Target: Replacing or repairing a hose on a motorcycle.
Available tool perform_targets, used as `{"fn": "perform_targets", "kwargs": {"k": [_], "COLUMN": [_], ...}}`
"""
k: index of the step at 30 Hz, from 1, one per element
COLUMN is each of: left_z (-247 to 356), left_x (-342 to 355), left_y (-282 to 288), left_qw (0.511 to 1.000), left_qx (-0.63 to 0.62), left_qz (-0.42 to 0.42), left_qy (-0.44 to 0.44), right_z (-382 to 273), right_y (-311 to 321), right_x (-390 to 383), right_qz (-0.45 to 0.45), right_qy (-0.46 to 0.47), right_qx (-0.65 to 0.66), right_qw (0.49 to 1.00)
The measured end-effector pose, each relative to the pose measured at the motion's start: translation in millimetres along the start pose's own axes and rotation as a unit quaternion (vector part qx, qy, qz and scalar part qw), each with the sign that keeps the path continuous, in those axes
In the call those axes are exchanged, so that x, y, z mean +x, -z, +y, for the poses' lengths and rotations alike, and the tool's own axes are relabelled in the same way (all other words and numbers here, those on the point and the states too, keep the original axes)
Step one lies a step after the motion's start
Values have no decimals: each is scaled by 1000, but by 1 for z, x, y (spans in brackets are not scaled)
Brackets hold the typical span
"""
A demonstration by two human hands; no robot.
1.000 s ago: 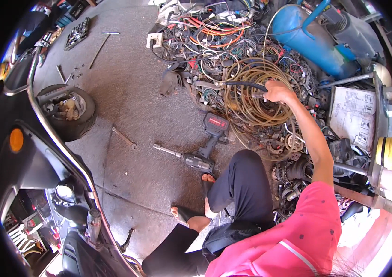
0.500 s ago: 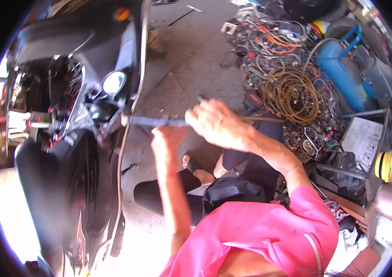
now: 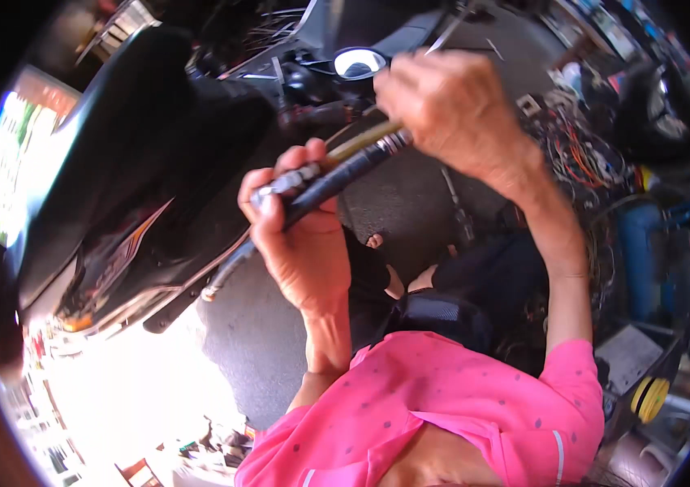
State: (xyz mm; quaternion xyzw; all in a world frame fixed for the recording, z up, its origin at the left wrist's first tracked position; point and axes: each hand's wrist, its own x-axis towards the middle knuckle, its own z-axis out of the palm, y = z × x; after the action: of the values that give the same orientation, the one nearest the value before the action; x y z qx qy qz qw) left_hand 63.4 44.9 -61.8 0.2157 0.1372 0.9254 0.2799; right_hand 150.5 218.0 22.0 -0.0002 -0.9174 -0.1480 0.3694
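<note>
A long dark tube [image 3: 345,173] slants upward to the right between my two hands. Beside it runs a yellowish-brown hose [image 3: 364,141], with a metal fitting [image 3: 291,180] at its lower part. My left hand [image 3: 306,256] is closed around the dark tube and the fitting, thumb in front. The tube's pale lower end sticks out below that hand. My right hand [image 3: 454,109] grips the upper ends with bent fingers, which hide how the pieces meet there. Both hands are beside a black motorbike [image 3: 158,154] at the left.
The motorbike's round mirror-like part [image 3: 359,63] is just beyond my hands. A heap of tangled wires [image 3: 564,146] lies on the floor at the right, near a blue container [image 3: 641,252] and a yellow roll-shaped thing [image 3: 650,399]. A long tool [image 3: 457,207] lies on the ground.
My view has turned, so the motorbike fills more of the left. Both hands have come up closer. The tube, level before, now slants, and my left hand has turned with its palm showing.
</note>
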Motion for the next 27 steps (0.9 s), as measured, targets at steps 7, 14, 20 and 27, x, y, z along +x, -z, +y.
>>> {"fn": "perform_targets", "kwargs": {"k": [7, 14, 20, 27], "left_z": [118, 138, 164, 178], "left_x": [-11, -48, -100, -89], "left_y": [3, 42, 44, 21], "left_qw": [980, 935, 853, 881], "left_qx": [113, 340, 501, 414], "left_qz": [-28, 84, 146, 185], "left_qy": [-161, -53, 4, -137], "right_z": [-50, -162, -202, -187], "right_y": [29, -31, -54, -54], "right_x": [103, 84, 51, 14], "right_qz": [260, -123, -272, -72], "right_qy": [100, 112, -3, -15], "right_qx": [76, 500, 666, 686], "right_qw": [957, 850, 694, 724]}}
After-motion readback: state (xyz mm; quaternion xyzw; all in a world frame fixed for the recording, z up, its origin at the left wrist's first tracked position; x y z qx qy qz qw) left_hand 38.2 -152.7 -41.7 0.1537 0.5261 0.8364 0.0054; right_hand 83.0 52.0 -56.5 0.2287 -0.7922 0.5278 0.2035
